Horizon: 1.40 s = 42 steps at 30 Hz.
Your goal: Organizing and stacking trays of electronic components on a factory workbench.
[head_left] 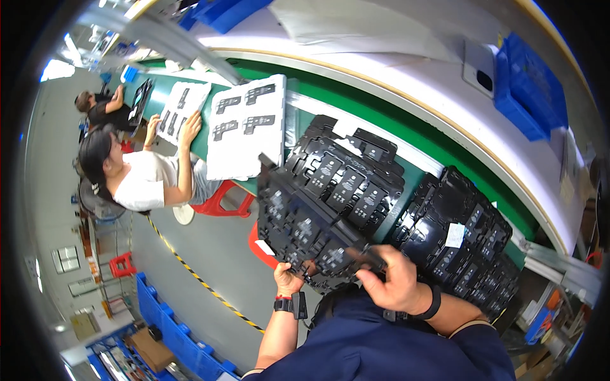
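Observation:
A black plastic tray of flat black battery-like pieces is tilted up in front of my body. My left hand is closed on its lower edge, some of its fingers hidden behind the tray. At the tray's right end is my right hand, thumb apart from the fingers. Those fingers are smeared by motion, and whether they grip the tray or a piece cannot be made out. Beyond the raised tray, a stack of similar black trays holding labelled black pieces lies on the green bench.
More black trays lie to the right, with a white slip on top. White foam trays with black pieces stand left, near a seated person. A red stool is below the bench. A shelf above carries a blue bin.

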Motion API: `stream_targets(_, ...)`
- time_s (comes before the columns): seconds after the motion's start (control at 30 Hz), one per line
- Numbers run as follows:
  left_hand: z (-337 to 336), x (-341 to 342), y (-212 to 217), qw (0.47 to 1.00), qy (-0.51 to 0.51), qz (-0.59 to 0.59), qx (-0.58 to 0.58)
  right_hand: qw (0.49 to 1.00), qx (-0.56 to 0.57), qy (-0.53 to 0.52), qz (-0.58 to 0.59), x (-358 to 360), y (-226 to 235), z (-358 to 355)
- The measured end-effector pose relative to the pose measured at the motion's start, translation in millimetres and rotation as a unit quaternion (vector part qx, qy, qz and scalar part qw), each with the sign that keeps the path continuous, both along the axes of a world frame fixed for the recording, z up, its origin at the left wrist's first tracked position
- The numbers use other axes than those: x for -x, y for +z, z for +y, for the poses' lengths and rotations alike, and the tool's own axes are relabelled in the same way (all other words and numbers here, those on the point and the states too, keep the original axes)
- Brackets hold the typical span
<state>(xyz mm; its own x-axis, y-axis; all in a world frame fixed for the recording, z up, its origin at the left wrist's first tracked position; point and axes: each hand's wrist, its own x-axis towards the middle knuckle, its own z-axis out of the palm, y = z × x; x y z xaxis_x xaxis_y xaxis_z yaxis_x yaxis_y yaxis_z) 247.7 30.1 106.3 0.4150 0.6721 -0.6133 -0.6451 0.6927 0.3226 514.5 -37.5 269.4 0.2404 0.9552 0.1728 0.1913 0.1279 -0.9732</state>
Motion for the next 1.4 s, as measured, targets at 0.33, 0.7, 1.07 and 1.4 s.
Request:
stream_targets(0.33,5,9,-9,1.000,-0.019,0.017,0.007,0.997,-0.024,-0.062,0.049,-6,-20,5)
stream_targets(0.7,5,5,-10,0.997,-0.054,0.049,-0.002,0.941,0.189,-0.259,-0.106,-78,-119,44)
stream_targets(1.07,-33,71,-16,0.995,-0.026,0.092,-0.032,0.924,0.356,-0.121,-0.071,-129,-157,122)
stream_targets(1.4,-87,119,-3,0.990,0.086,0.108,-0.021,0.880,0.397,-0.181,-0.187,-120,-144,122)
